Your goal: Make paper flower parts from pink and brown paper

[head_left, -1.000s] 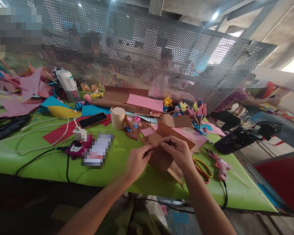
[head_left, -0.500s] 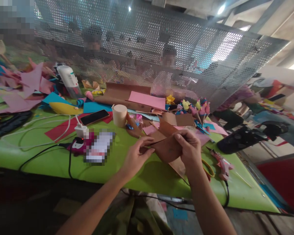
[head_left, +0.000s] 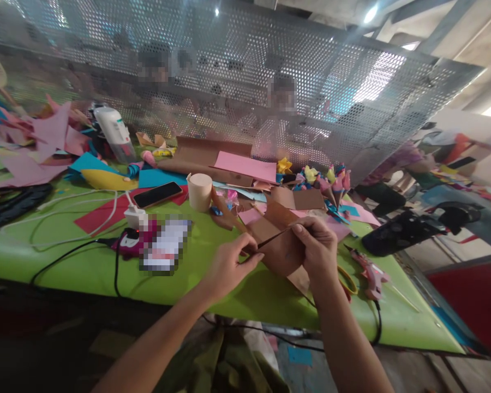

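Between my two hands is a piece of brown paper point(head_left: 284, 251), with a dark folded edge running from one hand to the other. My left hand point(head_left: 234, 266) pinches its left corner between thumb and fingers. On the opposite side my right hand point(head_left: 317, 246) grips the upper right part, thumb on top. More brown paper point(head_left: 279, 214) lies on the table just behind and beneath the held piece. Yellow-handled scissors point(head_left: 347, 281) lie partly hidden behind my right wrist. To their right rests a pink glue gun point(head_left: 370, 273) with a black cord.
On the green table point(head_left: 213, 284) are a power strip point(head_left: 133, 243), a lit phone point(head_left: 167, 245), a dark phone point(head_left: 158, 195) and a cream paper roll point(head_left: 199, 192). Paper flowers point(head_left: 331, 183) stand at the back; a black bottle point(head_left: 401, 232) lies right. Perforated metal sheeting point(head_left: 229, 82) rises behind.
The brown paper has tilted, its folded edge now steeper and narrower. My left hand has shifted slightly right and down, with its fingers curled tighter. My right hand stays nearly in place.
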Motion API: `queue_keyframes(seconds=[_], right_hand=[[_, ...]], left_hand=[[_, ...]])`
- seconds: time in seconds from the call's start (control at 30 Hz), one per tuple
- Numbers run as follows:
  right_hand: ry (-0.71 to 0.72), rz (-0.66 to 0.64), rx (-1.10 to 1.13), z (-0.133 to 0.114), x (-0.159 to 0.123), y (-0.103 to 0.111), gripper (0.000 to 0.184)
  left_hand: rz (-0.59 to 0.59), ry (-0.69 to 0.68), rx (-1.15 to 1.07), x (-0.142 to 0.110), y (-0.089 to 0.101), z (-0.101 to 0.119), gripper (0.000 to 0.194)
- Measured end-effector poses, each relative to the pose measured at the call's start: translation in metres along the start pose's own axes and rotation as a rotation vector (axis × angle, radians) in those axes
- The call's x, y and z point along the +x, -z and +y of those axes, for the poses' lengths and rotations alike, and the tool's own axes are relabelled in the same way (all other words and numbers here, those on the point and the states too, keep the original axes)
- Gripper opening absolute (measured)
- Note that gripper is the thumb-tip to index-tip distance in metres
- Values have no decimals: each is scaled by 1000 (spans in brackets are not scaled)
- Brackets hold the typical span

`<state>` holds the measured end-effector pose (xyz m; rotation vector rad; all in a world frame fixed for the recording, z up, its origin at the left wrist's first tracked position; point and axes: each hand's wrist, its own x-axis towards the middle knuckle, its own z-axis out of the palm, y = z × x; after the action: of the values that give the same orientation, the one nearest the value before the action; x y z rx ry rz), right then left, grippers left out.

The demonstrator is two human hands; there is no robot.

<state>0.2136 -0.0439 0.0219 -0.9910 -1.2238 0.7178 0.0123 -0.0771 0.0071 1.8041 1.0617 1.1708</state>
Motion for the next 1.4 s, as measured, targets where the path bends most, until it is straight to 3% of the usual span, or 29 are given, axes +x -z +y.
queue_keyframes(seconds=[0.17,0.27,0.37,0.5,0.63,0.7,0.83,0.97,1.07,1.2,1.4], right_hand=[[96,-27,-86,0,2,3,8],[187,-65,-161,-7,3,2,4],[282,-149,-293,-19,4,-2,7],[345,-308,-390,-36,5,-11,10],[290,-341,-361,-38,9,-21,9],[198,-289,-253,-33,12,-24,9],[-1,-116,74,-21,10,-27,32],[-166,-168,229,-6,-8,-39,37],[-283,-215,280,7,-21,-53,43],[-315,-103,276,18,-24,-62,43],[-358,-98,372,10,-21,-60,32]], left_hand=[[37,72,-65,3,2,0,13],[63,158,-211,6,4,-3,13],[-75,205,-267,11,12,0,31],[-268,148,-38,21,23,12,17],[-312,136,27,27,21,11,24],[-230,148,20,29,19,6,27],[121,167,-1,33,17,-6,30],[361,211,-118,36,8,-7,33],[397,195,-225,32,-4,-4,29],[424,195,-289,25,-15,-9,30],[410,248,-479,22,-17,-18,29]])
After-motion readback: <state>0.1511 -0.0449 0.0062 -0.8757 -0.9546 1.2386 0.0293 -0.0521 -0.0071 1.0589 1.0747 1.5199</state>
